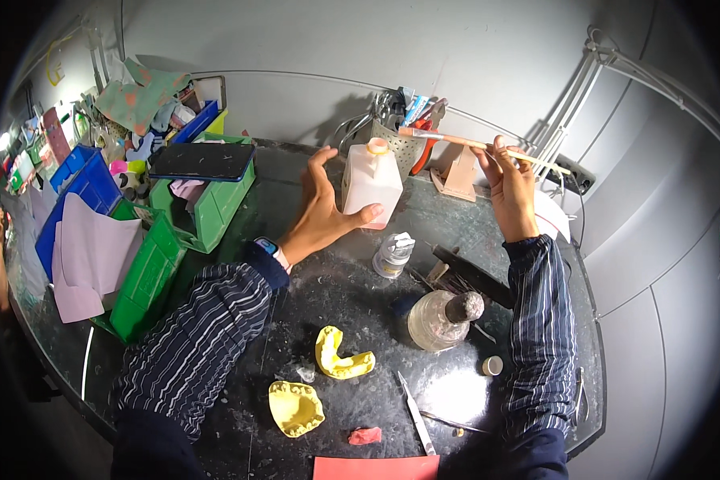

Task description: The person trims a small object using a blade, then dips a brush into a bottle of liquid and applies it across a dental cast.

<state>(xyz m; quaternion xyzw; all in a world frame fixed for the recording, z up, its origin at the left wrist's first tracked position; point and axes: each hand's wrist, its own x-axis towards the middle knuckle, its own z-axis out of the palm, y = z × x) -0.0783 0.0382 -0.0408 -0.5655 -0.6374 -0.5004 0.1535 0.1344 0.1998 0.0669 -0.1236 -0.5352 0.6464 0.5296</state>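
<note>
My right hand (510,188) pinches a thin paintbrush (456,139) by its handle, the bristle end pointing left across the tool holder. Beside a squarish translucent plastic bottle (372,186) with an orange neck, my left hand (318,210) is open, fingers and thumb apart. Its thumb overlaps the bottle's lower side; whether it touches is unclear. A little liquid shows at the bottle's base. Closer to me lie two yellow dental casts, one horseshoe-shaped (342,358) and one with a filled middle (296,408). A small lidded jar (392,258) stands below the bottle.
A glass spirit lamp (436,322), a knife (416,412), a pink wax lump (365,436) and a pink sheet (376,468) lie nearer. Green bins (148,276) crowd the left. A perforated tool holder (400,144) and a lamp arm (568,112) stand at the back.
</note>
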